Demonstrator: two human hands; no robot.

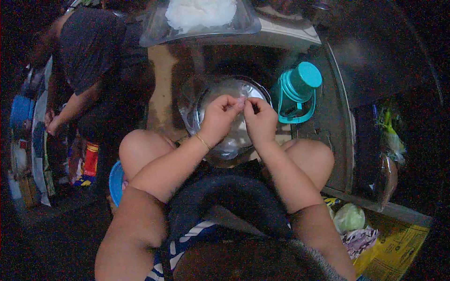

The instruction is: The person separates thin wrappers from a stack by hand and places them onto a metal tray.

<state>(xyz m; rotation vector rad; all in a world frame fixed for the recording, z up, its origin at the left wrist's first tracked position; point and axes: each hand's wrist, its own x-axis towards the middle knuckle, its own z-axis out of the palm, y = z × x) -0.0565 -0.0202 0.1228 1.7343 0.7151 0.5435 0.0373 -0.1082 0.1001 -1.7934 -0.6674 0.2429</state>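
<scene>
My left hand and my right hand meet at the fingertips, both closed in a pinch. Whatever they hold between them is too small to make out. Below them, between my knees, is a round shiny metal basin. Clear plastic lies in and over its left side. A thin bracelet circles my left wrist.
A clear tray with a white heap stands ahead. To the right are a turquoise bucket, green vegetables and a cabbage. Another person's arm works at the left, near a blue container.
</scene>
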